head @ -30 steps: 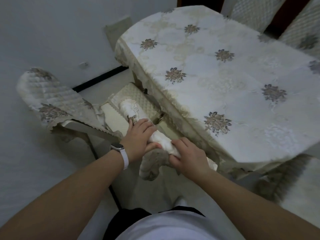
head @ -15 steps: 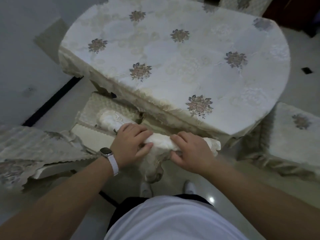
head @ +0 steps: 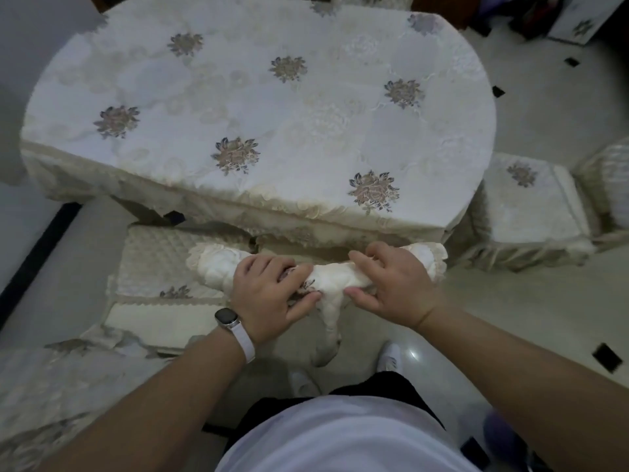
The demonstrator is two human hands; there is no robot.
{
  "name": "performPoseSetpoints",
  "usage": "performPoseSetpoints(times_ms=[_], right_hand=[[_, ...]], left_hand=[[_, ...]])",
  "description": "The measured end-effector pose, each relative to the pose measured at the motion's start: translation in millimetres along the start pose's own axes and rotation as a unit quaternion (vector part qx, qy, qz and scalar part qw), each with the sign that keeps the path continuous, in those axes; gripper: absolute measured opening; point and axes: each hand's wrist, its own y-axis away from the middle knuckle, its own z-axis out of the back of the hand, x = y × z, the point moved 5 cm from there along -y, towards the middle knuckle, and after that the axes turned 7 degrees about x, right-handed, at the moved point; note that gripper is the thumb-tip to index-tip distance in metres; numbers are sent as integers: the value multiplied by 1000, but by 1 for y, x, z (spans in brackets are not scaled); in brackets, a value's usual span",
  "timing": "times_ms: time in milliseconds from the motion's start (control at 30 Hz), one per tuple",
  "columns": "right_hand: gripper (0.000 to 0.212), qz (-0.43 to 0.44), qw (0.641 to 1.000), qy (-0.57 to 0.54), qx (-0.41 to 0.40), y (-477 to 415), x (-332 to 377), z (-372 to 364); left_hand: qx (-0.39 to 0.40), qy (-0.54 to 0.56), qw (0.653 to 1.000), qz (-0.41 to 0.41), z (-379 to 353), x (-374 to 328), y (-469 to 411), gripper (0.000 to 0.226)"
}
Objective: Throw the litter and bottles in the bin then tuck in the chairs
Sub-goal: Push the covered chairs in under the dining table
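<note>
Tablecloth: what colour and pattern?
The tablecloth is cream-white with scattered grey-brown flower motifs and a scalloped lace hem. The head view shows it best.

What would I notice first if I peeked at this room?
Two hands in the middle: the left hand and right hand both grip the cream-covered chair back at the near edge of the table. Its flowered cloth fills the top half. A second chair sits at the right end.

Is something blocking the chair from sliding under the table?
Nothing I can see. The left hand and right hand grip the chair back, right by the tablecloth, which hides the space underneath.
</note>
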Motion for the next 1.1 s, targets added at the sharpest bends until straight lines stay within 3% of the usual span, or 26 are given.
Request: performPoseSetpoints(times_ms=[533, 900, 1100], right_hand=[[61, -31, 998, 39, -47, -33, -27, -8], [59, -80, 990, 61, -101, -61, -43, -12], [59, -85, 990, 70, -93, -63, -44, -14]], left_hand=[[-5, 14, 999, -35, -16, 32, -48, 38], [21, 24, 998, -54, -33, 64, -98, 47], [23, 30, 998, -59, -37, 69, -101, 49]])
